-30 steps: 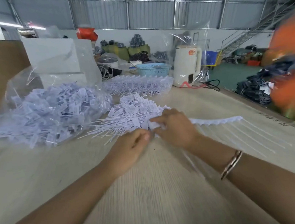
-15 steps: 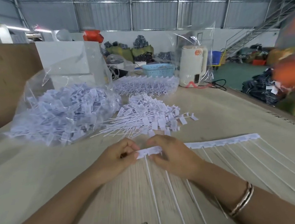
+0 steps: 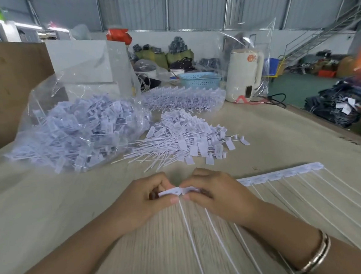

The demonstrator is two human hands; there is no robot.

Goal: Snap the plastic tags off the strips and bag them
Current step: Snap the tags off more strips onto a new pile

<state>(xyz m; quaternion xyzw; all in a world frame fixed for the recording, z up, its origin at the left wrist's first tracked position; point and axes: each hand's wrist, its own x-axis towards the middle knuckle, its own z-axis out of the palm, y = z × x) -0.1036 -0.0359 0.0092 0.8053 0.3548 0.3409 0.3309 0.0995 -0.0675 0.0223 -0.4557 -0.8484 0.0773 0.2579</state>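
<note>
While my left hand (image 3: 140, 202) pinches the end tag (image 3: 169, 191) and my right hand (image 3: 216, 196) grips the strip (image 3: 281, 174) just above the tabletop (image 3: 51, 213), I'd bend sharply at their joint, thumbs close together.

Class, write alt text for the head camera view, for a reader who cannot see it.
Left hand and right hand pinch the end of a white tag strip over a wooden table. Behind lie a loose tag pile and a clear bag of tags.
</note>
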